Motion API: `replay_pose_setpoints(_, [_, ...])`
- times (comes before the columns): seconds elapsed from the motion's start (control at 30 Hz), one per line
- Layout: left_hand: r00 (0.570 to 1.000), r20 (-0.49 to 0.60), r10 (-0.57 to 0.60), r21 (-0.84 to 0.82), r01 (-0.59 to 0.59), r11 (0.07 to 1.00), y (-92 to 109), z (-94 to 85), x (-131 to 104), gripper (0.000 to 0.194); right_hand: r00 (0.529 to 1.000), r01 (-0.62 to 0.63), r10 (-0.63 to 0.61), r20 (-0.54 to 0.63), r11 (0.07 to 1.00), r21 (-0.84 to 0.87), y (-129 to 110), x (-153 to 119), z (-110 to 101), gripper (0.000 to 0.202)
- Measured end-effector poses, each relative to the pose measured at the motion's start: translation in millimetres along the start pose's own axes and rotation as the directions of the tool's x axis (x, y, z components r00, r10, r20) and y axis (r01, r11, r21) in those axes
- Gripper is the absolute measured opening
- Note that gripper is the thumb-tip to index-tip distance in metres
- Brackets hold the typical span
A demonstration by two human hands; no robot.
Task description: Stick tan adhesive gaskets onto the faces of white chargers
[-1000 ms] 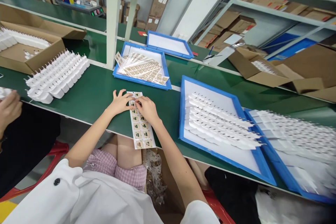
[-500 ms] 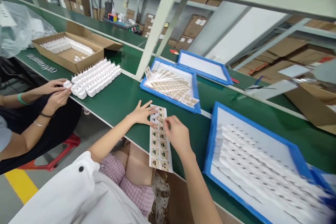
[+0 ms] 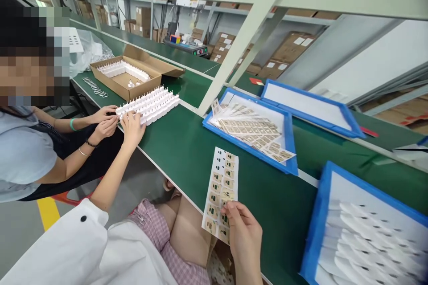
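Observation:
My left hand (image 3: 133,129) reaches to the near end of the rows of white plastic parts (image 3: 157,104), its bent fingers gripping one of them. These parts stand side by side, with small pins on top. My right hand (image 3: 245,229) is closed in a pinch over the sticker sheet (image 3: 216,189), with a small beige sticker at the fingertips. The sheet lies at the table's front edge, its lower end sticking out over it. Bare backing with dark marks shows at its upper left. A co-worker's hands (image 3: 106,122) are right beside my left hand.
A blue tray (image 3: 290,142) holds more sticker sheets. Another blue tray (image 3: 321,213) at right holds white pieces in overlapping rows. Behind is a third blue-rimmed tray (image 3: 307,104). An open carton (image 3: 127,89) contains white parts. A slanted frame post (image 3: 240,44) rises behind the table.
My left hand has left the sheet and moved left to the white parts. My right hand has drawn back toward the sheet's lower end. The view has turned left.

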State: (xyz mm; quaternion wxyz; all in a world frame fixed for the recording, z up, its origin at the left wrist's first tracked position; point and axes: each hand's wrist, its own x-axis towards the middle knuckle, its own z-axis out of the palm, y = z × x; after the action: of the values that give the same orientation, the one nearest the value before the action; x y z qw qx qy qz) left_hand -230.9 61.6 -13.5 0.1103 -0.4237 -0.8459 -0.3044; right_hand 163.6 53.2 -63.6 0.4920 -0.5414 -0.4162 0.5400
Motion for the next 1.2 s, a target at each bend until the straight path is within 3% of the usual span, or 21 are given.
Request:
replay_pose_setpoints(0.13, [0.994,0.026,0.105,-0.073,-0.103,0.992,-7.6,9.4,2.3,0.022,1.000,0.016,-0.017,0.003,0.999,0.048,0.8,5.1,-1.1,0.050])
replay_pose_setpoints(0.27, [0.969,0.087,0.231,-0.215,-0.208,0.954,-14.8,18.8,-12.6,0.018,0.997,0.077,-0.076,-0.010,0.995,0.070,3.1,5.2,-0.8,0.049])
replay_pose_setpoints(0.47, [0.950,0.148,0.274,-0.328,-0.214,0.920,-21.8,18.0,-36.7,0.034,0.993,0.113,-0.111,-0.046,0.992,0.046,3.2,-0.5,6.4,0.048])
replay_pose_setpoints(0.6, [0.934,0.231,0.272,-0.311,-0.194,0.930,-10.5,13.1,-28.7,0.045,0.989,0.140,-0.136,-0.056,0.988,0.071,2.7,-2.0,7.5,0.047])
replay_pose_setpoints(0.77, [0.895,0.340,0.290,-0.376,-0.153,0.914,16.6,5.4,-14.8,0.026,0.966,0.225,-0.205,-0.155,0.967,0.123,-5.9,-3.7,7.6,0.045])
replay_pose_setpoints(0.83, [0.860,0.372,0.350,-0.459,-0.158,0.874,32.9,-3.8,-27.1,0.030,0.953,0.255,-0.221,-0.208,0.954,0.158,-18.3,-15.5,9.6,0.042])
replay_pose_setpoints(0.93, [0.765,0.419,0.489,-0.648,-0.125,0.751,62.8,-22.8,-69.2,0.038,0.949,0.293,-0.245,-0.196,0.916,0.273,-45.9,-52.2,19.4,0.037])
replay_pose_setpoints(1.0, [0.631,0.428,0.647,-0.831,-0.006,0.556,82.4,-34.2,-104.5,0.040,0.946,0.321,-0.284,-0.155,0.885,0.336,-63.3,-82.3,30.1,0.035])
replay_pose_setpoints(1.07, [0.529,0.371,0.763,-0.916,0.074,0.394,98.4,-40.8,-138.0,0.040,0.947,0.320,-0.305,-0.101,0.872,0.370,-73.2,-108.4,39.8,0.036])
replay_pose_setpoints(1.13, [0.478,0.309,0.822,-0.951,0.150,0.270,109.2,-42.5,-166.4,0.042,0.959,0.273,-0.279,-0.041,0.880,0.389,-73.7,-126.9,43.8,0.038])
replay_pose_setpoints(1.2, [0.457,0.272,0.847,-0.955,0.236,0.179,115.9,-42.1,-187.9,0.048,0.974,0.219,-0.223,-0.034,0.898,0.381,-67.2,-138.9,40.8,0.040])
